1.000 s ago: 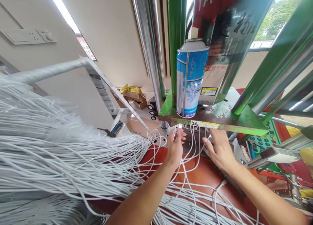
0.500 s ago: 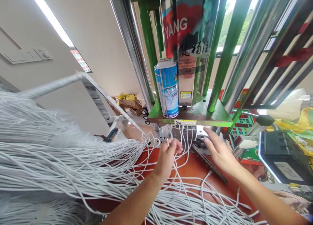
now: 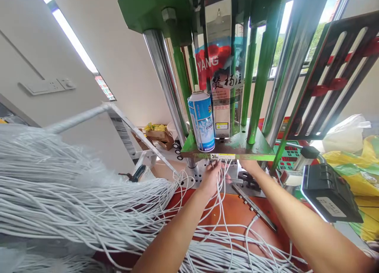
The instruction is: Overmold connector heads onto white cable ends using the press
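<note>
My left hand [image 3: 211,179] is under the front edge of the green press plate [image 3: 231,146], its fingers closed around a white cable [image 3: 220,204] among several that hang from there. Its fingertips are partly hidden by the cables and the plate edge. My right hand [image 3: 249,166] reaches beneath the same plate from the right, close to the metal mold. The plate hides its fingers. Below, a narrow metal bar [image 3: 255,208] with small fittings along it lies slanted on the orange-red work surface [image 3: 233,209].
A blue and white spray can [image 3: 201,122] stands on the plate. Bundled white cables [image 3: 89,209] fill the left side and the front. Steel columns [image 3: 166,79] rise around the press. On the right are a black box [image 3: 328,196] and yellow plastic bags [image 3: 361,166].
Both hands have moved forward and up, in under the plate. My right hand's fingers have gone out of sight. The camera view has tilted up, showing more of the press top.
</note>
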### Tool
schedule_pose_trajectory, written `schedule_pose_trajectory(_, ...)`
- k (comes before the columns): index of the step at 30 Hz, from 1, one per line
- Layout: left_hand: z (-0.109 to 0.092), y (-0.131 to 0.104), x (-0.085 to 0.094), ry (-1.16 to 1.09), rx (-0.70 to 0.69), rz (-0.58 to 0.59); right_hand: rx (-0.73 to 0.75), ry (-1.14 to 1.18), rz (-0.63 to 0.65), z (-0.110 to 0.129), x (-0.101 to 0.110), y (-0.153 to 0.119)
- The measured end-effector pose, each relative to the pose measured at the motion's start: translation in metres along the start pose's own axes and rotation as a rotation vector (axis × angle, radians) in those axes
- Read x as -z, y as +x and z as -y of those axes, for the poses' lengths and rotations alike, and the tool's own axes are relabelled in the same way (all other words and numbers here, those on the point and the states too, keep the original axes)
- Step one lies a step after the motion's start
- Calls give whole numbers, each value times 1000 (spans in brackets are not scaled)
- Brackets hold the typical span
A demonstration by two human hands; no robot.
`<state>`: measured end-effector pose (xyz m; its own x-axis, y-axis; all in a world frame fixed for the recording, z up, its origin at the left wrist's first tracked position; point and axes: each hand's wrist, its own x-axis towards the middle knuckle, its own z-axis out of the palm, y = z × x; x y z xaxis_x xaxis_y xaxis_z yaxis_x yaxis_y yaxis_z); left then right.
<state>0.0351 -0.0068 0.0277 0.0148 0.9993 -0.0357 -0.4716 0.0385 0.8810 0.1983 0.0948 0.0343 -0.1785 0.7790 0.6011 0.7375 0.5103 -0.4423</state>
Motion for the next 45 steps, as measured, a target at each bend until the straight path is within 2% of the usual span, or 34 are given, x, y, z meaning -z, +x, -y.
schedule_pose_trajectory(3,-5,-26,-6,-38,-23,-75,-40,27,-54,1,7,-28)
schedule_pose_trajectory(5,-7,-54,-9,-88,49,-115,-43,48,-83,5,16,-56)
schedule_pose_trajectory(9,-6,-111,-15,-75,238,-63,-19,63,-86,21,41,-113)
schedule_pose_trajectory(12,1,-137,-20,16,242,-75,-60,-3,-97,33,52,-141)
schedule_pose_trajectory(14,8,-150,-25,59,198,-111,-113,-66,-111,36,55,-151)
schedule_pose_trajectory(17,15,-167,-28,127,155,-107,-207,-142,-123,28,60,-162)
schedule_pose_trajectory(23,-1,-191,-12,249,66,-65,-371,-201,-59,-13,84,-204)
schedule_pose_trajectory(27,-10,-196,-4,378,3,-9,-347,-174,56,-36,89,-218)
schedule_pose_trajectory(29,-12,-198,-3,427,-19,10,-310,-147,117,-38,90,-216)
schedule_pose_trajectory(32,-14,-201,-5,490,-61,25,-242,-82,145,-12,100,-211)
schedule_pose_trajectory(34,-14,-203,-6,529,-78,39,-120,23,136,26,110,-210)
schedule_pose_trajectory(37,-15,-206,-9,616,-94,57,144,194,112,92,119,-211)
schedule_pose_trajectory(39,-14,-207,-10,674,-116,60,198,265,93,123,118,-212)
schedule_pose_trajectory(40,-14,-207,-10,685,-119,56,187,311,85,130,117,-212)
schedule_pose_trajectory(42,-14,-207,-9,654,-81,38,89,424,55,127,118,-214)
schedule_pose_trajectory(45,-15,-207,-5,539,18,1,-255,482,-56,87,135,-233)
